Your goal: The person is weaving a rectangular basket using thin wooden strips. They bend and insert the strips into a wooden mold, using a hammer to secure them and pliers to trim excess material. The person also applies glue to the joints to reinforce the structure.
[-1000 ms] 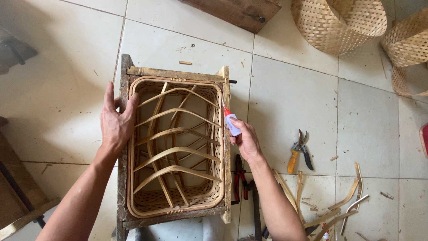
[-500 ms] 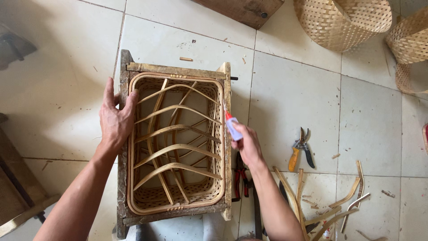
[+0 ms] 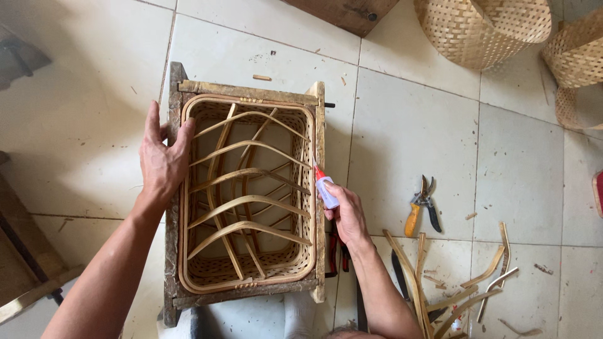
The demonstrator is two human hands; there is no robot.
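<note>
A rectangular woven bamboo basket (image 3: 188,251) sits inside a rough wooden frame (image 3: 251,92) on the tiled floor, with several curved bamboo ribs (image 3: 248,202) across its open top. My left hand (image 3: 162,157) lies flat on the basket's left rim and the frame. My right hand (image 3: 347,212) grips a small white glue tube with a red nozzle (image 3: 325,188). The nozzle points at the basket's right rim.
Orange-handled pruning shears (image 3: 422,207) lie on the tiles to the right. Cut bamboo strips (image 3: 465,276) lie scattered at the lower right. Red-handled pliers (image 3: 333,251) rest beside the frame. Woven baskets (image 3: 483,28) stand at the top right, a dark wooden board (image 3: 345,12) at the top.
My right hand with the glue tube has slid down along the basket's right rim, toward me. My left hand has stayed on the left rim.
</note>
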